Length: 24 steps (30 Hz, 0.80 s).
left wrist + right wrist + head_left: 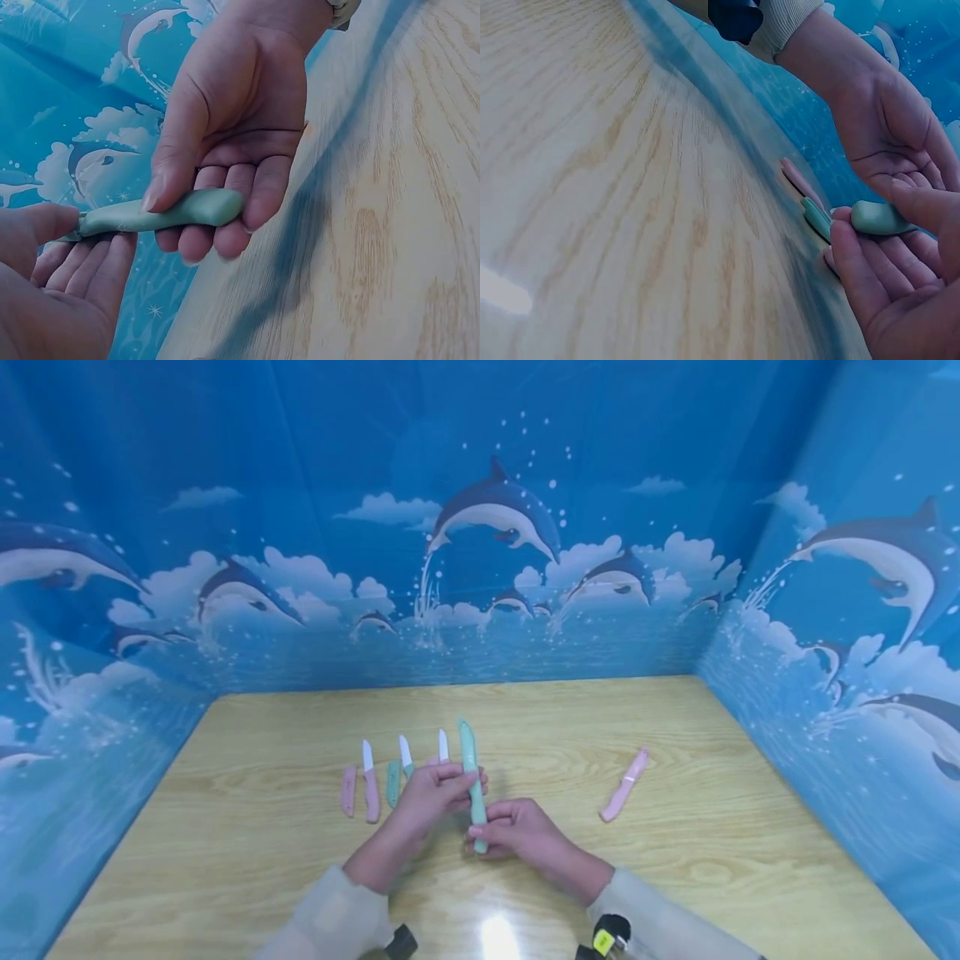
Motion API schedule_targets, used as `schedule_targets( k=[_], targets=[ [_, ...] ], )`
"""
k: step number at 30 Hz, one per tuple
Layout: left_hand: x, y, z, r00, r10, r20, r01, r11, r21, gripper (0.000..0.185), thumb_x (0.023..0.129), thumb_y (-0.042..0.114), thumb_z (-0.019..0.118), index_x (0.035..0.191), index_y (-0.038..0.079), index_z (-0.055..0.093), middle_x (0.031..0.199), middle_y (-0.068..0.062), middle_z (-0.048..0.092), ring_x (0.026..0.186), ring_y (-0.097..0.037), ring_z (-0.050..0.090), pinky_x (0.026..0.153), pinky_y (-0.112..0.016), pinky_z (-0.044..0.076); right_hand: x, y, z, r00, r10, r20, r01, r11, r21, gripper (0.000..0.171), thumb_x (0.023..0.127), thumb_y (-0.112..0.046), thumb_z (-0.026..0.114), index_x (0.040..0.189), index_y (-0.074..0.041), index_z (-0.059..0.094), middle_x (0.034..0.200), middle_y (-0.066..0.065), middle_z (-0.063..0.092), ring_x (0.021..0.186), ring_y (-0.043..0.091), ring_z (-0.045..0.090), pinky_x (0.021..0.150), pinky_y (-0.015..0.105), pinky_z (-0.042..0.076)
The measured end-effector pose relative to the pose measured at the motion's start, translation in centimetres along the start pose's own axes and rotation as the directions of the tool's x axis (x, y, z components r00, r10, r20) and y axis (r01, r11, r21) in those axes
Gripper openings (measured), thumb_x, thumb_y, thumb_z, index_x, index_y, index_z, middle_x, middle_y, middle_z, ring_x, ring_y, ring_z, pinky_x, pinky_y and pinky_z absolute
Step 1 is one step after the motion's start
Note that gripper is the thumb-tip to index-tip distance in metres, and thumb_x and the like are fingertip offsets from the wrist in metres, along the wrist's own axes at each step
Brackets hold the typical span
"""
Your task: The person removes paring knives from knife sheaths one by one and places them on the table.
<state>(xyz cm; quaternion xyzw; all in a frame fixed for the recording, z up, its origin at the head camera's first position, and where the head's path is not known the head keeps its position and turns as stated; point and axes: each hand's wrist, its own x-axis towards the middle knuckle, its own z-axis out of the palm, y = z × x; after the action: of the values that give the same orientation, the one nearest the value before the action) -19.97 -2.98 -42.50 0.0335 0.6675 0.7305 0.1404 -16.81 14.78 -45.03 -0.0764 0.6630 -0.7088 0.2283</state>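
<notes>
Both hands hold one green sheathed knife just above the wooden table, its tip pointing away from me. My left hand pinches its middle between thumb and fingers. My right hand grips the near end; in the left wrist view the thumb lies over the green handle with the fingers curled beneath. The right wrist view shows the rounded green end between the two hands.
Left of the hands lie a pink sheath, a pink-handled white-bladed knife, a green sheath, a green-handled knife and another white blade. A pink sheathed knife lies to the right. Blue dolphin-print walls surround the table.
</notes>
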Motion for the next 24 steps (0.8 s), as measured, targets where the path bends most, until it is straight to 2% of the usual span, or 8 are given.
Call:
schedule_targets(
  k=[6, 13, 16, 20, 24],
  targets=[
    [0.1, -0.2, -0.6, 1.0, 0.018, -0.022, -0.019, 0.999, -0.029, 0.031, 0.092, 0.02, 0.068, 0.108, -0.007, 0.066, 0.103, -0.015, 0.071, 0.093, -0.026, 0.071, 0.084, -0.034, 0.058, 0.1, 0.2, -1.1, 1.0, -0.015, -0.019, 0.013, 0.998, -0.06, 0.036, 0.086, -0.012, 0.073, 0.11, 0.013, 0.062, 0.093, 0.018, 0.073, 0.087, 0.024, 0.072, 0.082, 0.04, 0.059],
    [-0.7, 0.3, -2.1, 0.998, -0.029, -0.053, 0.027, 0.999, -0.038, 0.03, 0.089, 0.019, 0.071, 0.107, -0.005, 0.066, 0.093, -0.011, 0.073, 0.085, -0.024, 0.071, 0.081, -0.032, 0.059, -0.2, -1.1, -2.8, 0.996, -0.04, -0.074, 0.034, 0.995, -0.092, 0.033, 0.087, -0.011, 0.072, 0.111, 0.01, 0.063, 0.096, 0.023, 0.071, 0.085, 0.022, 0.071, 0.083, 0.04, 0.058],
    [-1.2, 0.3, -2.7, 1.0, -0.015, -0.023, 0.014, 0.999, -0.049, 0.03, 0.09, 0.013, 0.07, 0.11, -0.008, 0.064, 0.091, -0.013, 0.073, 0.084, -0.023, 0.072, 0.081, -0.034, 0.059, -0.2, -1.8, -3.5, 0.993, -0.061, -0.099, 0.053, 0.995, -0.079, 0.033, 0.089, -0.013, 0.07, 0.111, 0.011, 0.063, 0.097, 0.023, 0.071, 0.085, 0.021, 0.071, 0.083, 0.038, 0.059],
    [-1.6, -0.1, -3.1, 0.999, 0.016, 0.05, -0.013, 0.997, -0.071, 0.032, 0.091, 0.01, 0.067, 0.114, -0.011, 0.061, 0.094, -0.016, 0.073, 0.086, -0.021, 0.072, 0.082, -0.035, 0.058, 0.0, -2.2, -4.1, 0.986, -0.103, -0.134, 0.097, 0.994, -0.054, 0.032, 0.093, -0.015, 0.067, 0.111, 0.011, 0.063, 0.096, 0.021, 0.071, 0.083, 0.018, 0.071, 0.08, 0.034, 0.059],
    [-1.8, -0.6, -2.8, 0.996, 0.006, 0.088, 0.002, 0.996, -0.093, 0.035, 0.092, 0.013, 0.067, 0.117, -0.011, 0.06, 0.095, -0.014, 0.073, 0.089, -0.021, 0.072, 0.084, -0.033, 0.057, 0.0, -2.5, -4.2, 0.975, -0.107, -0.196, 0.1, 0.994, -0.045, 0.034, 0.094, -0.02, 0.065, 0.112, 0.009, 0.063, 0.095, 0.02, 0.071, 0.082, 0.017, 0.071, 0.08, 0.033, 0.06]
  ],
)
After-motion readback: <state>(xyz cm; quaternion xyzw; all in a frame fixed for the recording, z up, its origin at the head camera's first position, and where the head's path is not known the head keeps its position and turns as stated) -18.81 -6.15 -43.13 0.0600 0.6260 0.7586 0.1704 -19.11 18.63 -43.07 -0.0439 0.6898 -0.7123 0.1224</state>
